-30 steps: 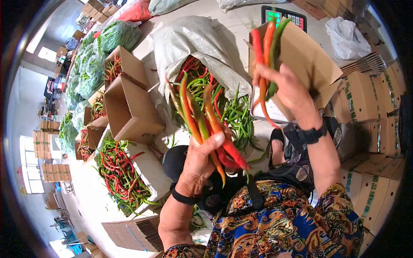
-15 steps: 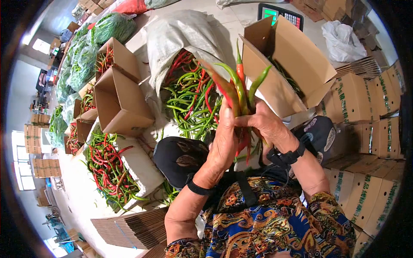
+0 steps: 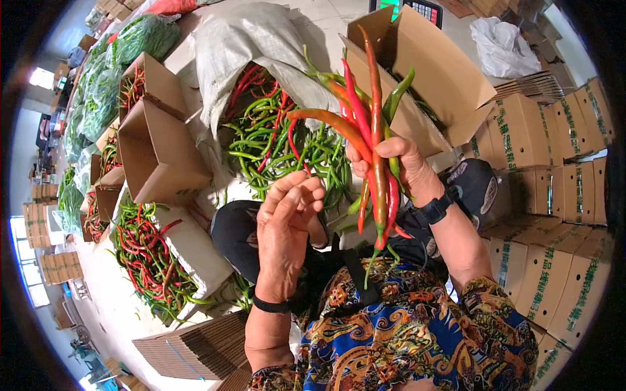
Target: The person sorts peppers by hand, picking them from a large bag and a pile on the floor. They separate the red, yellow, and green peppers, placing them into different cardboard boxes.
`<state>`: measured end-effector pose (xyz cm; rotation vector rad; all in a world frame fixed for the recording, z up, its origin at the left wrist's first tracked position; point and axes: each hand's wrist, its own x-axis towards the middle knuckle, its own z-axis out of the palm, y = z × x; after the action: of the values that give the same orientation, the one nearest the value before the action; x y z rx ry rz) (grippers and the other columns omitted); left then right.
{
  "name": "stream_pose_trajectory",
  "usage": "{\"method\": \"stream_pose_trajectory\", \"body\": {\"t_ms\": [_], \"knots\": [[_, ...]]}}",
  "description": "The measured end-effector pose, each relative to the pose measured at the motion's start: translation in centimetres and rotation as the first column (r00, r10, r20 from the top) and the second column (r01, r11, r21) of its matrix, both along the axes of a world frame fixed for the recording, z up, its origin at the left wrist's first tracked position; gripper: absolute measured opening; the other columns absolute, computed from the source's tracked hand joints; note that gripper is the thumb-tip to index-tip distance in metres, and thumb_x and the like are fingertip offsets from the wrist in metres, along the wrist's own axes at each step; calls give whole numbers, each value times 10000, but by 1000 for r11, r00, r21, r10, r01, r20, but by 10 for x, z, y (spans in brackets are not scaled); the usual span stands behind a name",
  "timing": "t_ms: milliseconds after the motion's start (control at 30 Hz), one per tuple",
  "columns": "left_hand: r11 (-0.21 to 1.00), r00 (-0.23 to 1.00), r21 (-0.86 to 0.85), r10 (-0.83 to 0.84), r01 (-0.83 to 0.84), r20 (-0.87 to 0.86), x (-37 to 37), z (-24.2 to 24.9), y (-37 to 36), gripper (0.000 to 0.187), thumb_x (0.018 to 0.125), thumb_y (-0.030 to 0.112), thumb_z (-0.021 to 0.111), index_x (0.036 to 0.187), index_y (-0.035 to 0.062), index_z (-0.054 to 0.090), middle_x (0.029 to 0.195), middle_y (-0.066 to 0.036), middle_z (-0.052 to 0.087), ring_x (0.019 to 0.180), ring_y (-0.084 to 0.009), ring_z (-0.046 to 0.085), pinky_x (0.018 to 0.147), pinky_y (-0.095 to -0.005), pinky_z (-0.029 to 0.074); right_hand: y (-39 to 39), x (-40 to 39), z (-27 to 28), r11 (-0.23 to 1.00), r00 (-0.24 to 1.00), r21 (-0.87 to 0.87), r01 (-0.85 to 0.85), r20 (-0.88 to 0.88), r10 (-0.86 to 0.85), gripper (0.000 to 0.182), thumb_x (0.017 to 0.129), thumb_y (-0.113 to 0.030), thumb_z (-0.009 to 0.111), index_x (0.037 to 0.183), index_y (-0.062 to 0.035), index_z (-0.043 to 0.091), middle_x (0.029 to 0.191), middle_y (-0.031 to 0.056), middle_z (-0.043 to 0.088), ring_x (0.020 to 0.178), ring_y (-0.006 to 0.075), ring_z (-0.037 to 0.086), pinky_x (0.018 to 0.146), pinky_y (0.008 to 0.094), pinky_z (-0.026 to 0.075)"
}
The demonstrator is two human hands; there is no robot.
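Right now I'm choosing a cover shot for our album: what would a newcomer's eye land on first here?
First, the bunch of chilies, red, orange and green, fanned upward in the grip of the right hand at centre. Beside it the left hand is raised, open and holding nothing. Behind them, a white sack spills green and red peppers, with an open cardboard box at upper right.

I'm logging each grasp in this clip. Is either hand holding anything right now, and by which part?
The right hand grips a bunch of chili peppers around their middle. The left hand is open and holds nothing.
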<state>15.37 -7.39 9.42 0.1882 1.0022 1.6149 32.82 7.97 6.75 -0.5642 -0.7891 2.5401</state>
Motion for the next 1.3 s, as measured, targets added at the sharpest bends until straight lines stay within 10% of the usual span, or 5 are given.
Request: {"method": "stream_pose_trajectory", "body": {"t_ms": [567, 833, 1100, 1200, 1300], "knots": [[965, 854, 224, 227, -134, -469, -2, 12, 47, 225, 961, 207, 552, 1105, 36, 525, 1032, -113, 657, 881, -149, 621, 722, -259, 495, -12, -34, 21, 984, 979, -12, 179, 102, -176, 412, 747, -190, 655, 1108, -8, 576, 911, 103, 663, 853, 201, 648, 859, 337, 519], [756, 216, 391, 562, -524, -798, -101, 67, -51, 221, 985, 181, 491, 1123, 13, 531, 896, -97, 641, 776, -137, 610, 697, -260, 491, 11, -31, -6, 971, 954, -182, 154, -228, -194, 462, 744, -219, 680, 1115, 9, 526, 823, 48, 586, 733, 153, 585, 714, 312, 486], [851, 97, -143, -109, -505, -989, -198, 67, -200, 312, 975, 170, 489, 1248, 35, 556, 888, -17, 583, 816, -85, 514, 653, -219, 399, 12, -32, -10, 966, 856, -259, -11, -502, -125, 647, 733, -172, 666, 1321, -74, 415, 805, 21, 470, 707, 141, 501, 678, 303, 445], [796, -192, -177, -344, -578, -919, -160, 51, -189, 324, 936, 169, 551, 1245, 73, 572, 1108, -94, 633, 1019, -185, 566, 782, -271, 466, 9, -35, -10, 971, 865, -239, -3, -487, -117, 677, 716, -180, 673, 1332, -77, 411, 820, 24, 476, 716, 142, 501, 684, 302, 443], [918, 314, -260, -162, -301, -936, -84, 71, -146, 288, 871, 140, 586, 1104, -24, 623, 1019, -103, 644, 953, -180, 584, 849, -301, 461, 6, -39, -8, 978, 896, -206, 14, -432, -104, 649, 693, -193, 684, 1274, -30, 447, 820, 26, 490, 721, 147, 510, 690, 312, 448]]}}
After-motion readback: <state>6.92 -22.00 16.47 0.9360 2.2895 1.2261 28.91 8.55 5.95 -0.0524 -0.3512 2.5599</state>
